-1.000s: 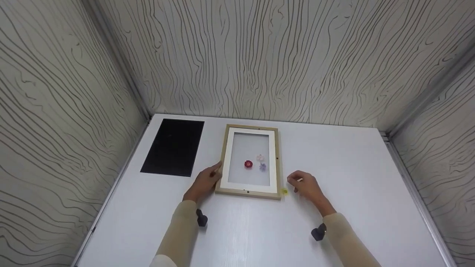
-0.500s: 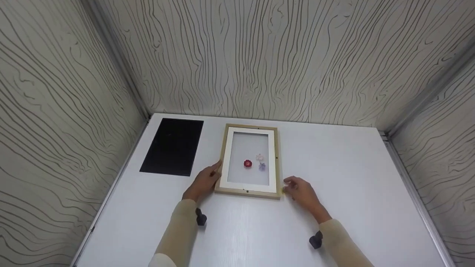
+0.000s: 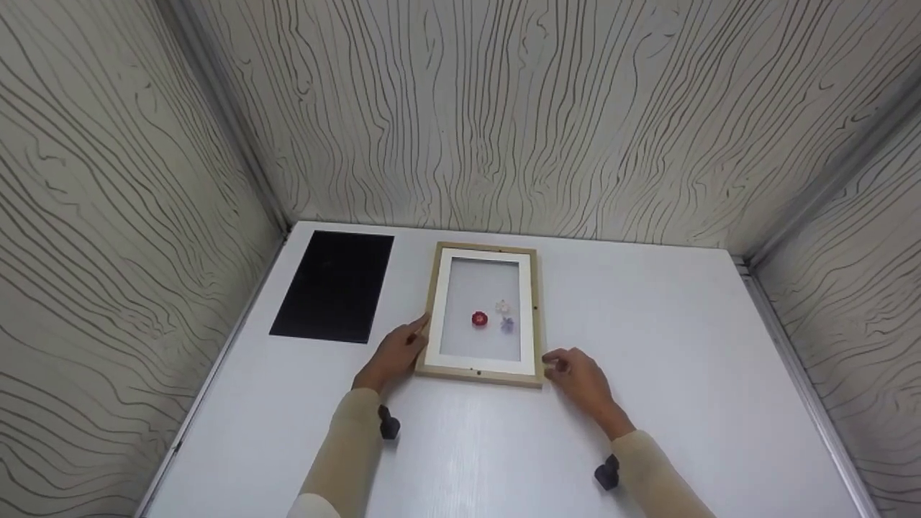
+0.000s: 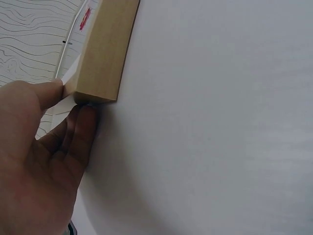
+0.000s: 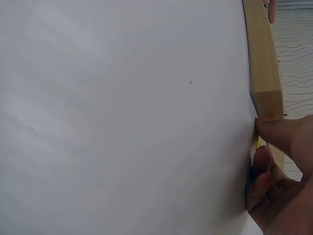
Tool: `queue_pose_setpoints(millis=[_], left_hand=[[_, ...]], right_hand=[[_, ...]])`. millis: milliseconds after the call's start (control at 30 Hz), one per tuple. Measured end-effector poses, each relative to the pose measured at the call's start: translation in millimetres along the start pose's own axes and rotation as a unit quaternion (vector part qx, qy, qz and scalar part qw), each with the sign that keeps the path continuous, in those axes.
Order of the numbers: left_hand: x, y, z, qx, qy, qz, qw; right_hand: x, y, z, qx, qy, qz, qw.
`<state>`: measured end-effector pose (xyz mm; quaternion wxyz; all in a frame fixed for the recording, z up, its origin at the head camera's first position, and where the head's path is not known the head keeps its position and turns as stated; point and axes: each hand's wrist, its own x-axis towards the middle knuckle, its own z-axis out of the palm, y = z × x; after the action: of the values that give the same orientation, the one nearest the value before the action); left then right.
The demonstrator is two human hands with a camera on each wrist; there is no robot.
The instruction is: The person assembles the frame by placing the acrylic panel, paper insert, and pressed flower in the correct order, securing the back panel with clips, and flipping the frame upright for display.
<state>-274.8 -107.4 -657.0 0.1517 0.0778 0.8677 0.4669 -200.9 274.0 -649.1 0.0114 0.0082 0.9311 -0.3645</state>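
A light wooden picture frame [image 3: 504,379] with a white mat lies on the white table. Inside its window are a red flower [image 3: 480,319], a pale pink flower [image 3: 502,306] and a purple flower [image 3: 507,325]. My left hand [image 3: 392,354] grips the frame's left side, thumb on the wooden rail [image 4: 105,54] and fingers beneath its edge in the left wrist view. At the frame's lower right corner, my right hand [image 3: 581,378] has thumb and fingers curled around a small yellow flower [image 5: 258,142]. In the head view the hand hides this flower.
A black rectangular panel [image 3: 331,286] lies on the table [image 3: 669,324] left of the frame. Wood-grain patterned walls [image 3: 475,129] close in the back and both sides.
My right hand has moved left and slightly toward me, up to the frame's lower right corner, and taken the yellow flower between its fingers. The left hand has kept its hold.
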Motion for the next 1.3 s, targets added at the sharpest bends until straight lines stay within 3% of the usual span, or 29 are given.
queue_pose_setpoints(millis=[233, 700, 1000, 1300], left_hand=[[4.4, -2.5, -0.4, 0.02, 0.008, 0.026, 0.9994], [4.9, -5.1, 1.2, 0.002, 0.013, 0.012, 0.9998], [4.2, -6.1, 0.9, 0.001, 0.014, 0.02, 0.9997], [3.1, -3.6, 3.4, -0.007, 0.016, -0.001, 0.9998]], right_hand=[[0.8, 3.7, -0.9, 0.001, 0.007, -0.013, 1.0], [1.0, 2.9, -2.0, -0.002, 0.011, -0.003, 1.0], [5.2, 6.2, -6.4, 0.021, 0.003, 0.002, 1.0], [6.1, 4.9, -9.1, 0.007, -0.001, 0.004, 1.0]])
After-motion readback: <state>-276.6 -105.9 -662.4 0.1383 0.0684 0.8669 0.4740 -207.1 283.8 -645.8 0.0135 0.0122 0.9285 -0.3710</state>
